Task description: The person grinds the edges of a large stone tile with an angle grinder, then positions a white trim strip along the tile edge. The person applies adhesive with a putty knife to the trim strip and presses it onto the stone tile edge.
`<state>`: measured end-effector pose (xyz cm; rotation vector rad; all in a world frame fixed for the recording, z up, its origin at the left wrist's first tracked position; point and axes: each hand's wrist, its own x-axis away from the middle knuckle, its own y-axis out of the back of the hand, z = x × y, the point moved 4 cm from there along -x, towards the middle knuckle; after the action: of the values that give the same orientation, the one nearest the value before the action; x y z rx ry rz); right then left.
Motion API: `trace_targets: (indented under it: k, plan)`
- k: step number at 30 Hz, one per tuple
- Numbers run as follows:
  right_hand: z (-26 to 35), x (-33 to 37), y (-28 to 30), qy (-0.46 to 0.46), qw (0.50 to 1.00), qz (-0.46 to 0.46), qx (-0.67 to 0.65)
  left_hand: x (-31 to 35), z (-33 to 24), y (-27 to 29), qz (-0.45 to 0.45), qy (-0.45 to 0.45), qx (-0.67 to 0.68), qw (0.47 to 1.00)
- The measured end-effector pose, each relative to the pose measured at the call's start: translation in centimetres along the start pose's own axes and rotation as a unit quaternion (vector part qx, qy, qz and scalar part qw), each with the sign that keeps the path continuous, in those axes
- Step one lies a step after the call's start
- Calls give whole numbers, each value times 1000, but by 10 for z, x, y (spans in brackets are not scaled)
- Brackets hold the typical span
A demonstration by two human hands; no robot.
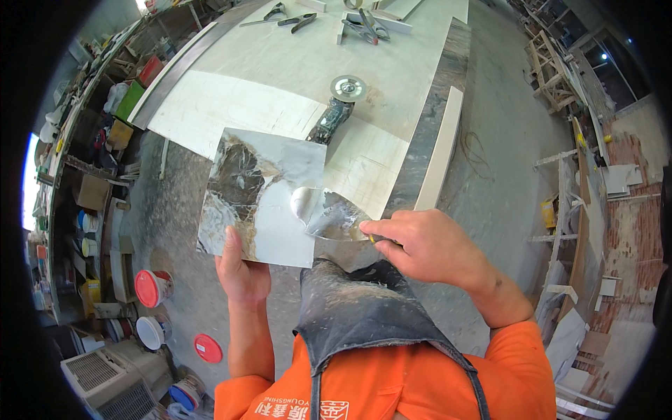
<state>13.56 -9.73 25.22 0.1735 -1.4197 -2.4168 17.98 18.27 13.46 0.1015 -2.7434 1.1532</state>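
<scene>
My left hand (242, 269) grips the lower edge of a square tile (287, 224), thumb on its face and fingers underneath. The tile is white to pale grey with a brown and grey marbled patch on its left side. My right hand (430, 248) is closed round the handle of a shiny metal trowel (339, 217). Its broad blade overlaps the right part of the tile, and a rounded, bright white area shows at the tip. Whether the blade touches the tile, I cannot tell.
An angle grinder (336, 115) lies on the worktable (308, 52) just beyond the tile. Several spring clamps (365, 29) are at the far end. A pale strip (441, 150) runs along the right edge. Buckets (152, 288) stand on the floor at left, beside crowded shelves (91, 192).
</scene>
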Motion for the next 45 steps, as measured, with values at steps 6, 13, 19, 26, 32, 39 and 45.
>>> trace_targets:
  k: [6,13,19,26,32,39,45]
  plan:
    - [-61,13,-51,-37,992,-86,-79,-54,-30,23,-48,16,130,990]
    - [-100,84,-52,-322,743,-182,-558,-177,-12,122,-91,38,47,994]
    - [-134,156,-48,-300,607,-335,-655,-271,18,184,-89,84,40,992]
    - [-194,175,-46,-255,526,-384,-715,-296,9,206,-245,218,-235,915]
    - [-283,148,-44,-242,496,-373,-746,-230,-16,131,-232,53,-542,806]
    - [-408,87,-33,-199,513,-342,-762,-140,219,-147,256,-223,-680,650]
    - [-474,41,-21,-200,528,-331,-756,-158,386,-262,420,-256,-683,540]
